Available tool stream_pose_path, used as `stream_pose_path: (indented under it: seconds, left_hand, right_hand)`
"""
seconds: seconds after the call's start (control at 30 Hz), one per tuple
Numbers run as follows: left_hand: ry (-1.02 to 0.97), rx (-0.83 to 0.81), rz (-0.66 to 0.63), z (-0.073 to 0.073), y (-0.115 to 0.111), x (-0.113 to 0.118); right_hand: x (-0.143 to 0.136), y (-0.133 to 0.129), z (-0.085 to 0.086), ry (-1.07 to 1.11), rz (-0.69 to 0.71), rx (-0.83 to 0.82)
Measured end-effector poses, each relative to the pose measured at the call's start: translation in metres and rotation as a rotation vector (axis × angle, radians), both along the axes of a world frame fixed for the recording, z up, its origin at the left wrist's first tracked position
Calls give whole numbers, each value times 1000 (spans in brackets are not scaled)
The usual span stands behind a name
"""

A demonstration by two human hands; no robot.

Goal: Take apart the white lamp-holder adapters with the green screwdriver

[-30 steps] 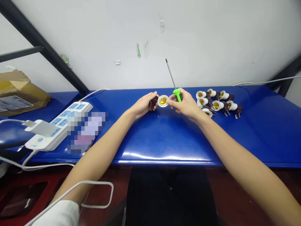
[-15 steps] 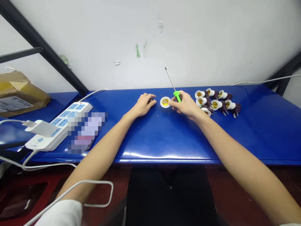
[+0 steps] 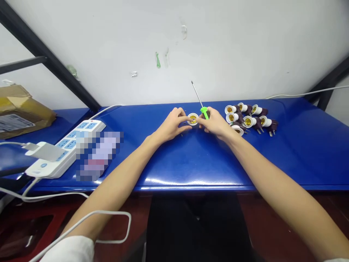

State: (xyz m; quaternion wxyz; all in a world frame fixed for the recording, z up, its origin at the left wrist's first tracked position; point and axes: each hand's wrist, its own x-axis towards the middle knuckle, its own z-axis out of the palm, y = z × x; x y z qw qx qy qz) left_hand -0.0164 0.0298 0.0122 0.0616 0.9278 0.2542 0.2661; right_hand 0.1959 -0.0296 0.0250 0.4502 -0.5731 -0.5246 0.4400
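Socket [image 3: 194, 120] seemingly steadied by right hand [image 3: 214, 122], gripping screwdriver [image 3: 204, 110]; left hand [image 3: 172, 125], fingers parted at socket's nine o'clock, next needs precision

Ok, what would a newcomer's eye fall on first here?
Probably the bright green-handled metal screwdriver, held upward in the right hand near the middle. Next comes the round white-rimmed, gold-lined lamp socket between that hand and the left hand. Then the cluster of white and dark-brown pronged sockets stands out, right of the hands on the glossy blue table.
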Motion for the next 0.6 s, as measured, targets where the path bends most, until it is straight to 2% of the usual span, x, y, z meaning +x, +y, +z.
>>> stream_pose_path:
  seconds: [0.37, 0.6]
  left_hand:
    - [120, 121, -8, -5, 3, -1]
    - [95, 71, -17, -6, 1, 0]
  right_hand:
    - [-2, 0, -5, -92, 31, 66]
    - [-3, -2, -4, -135, 30, 70]
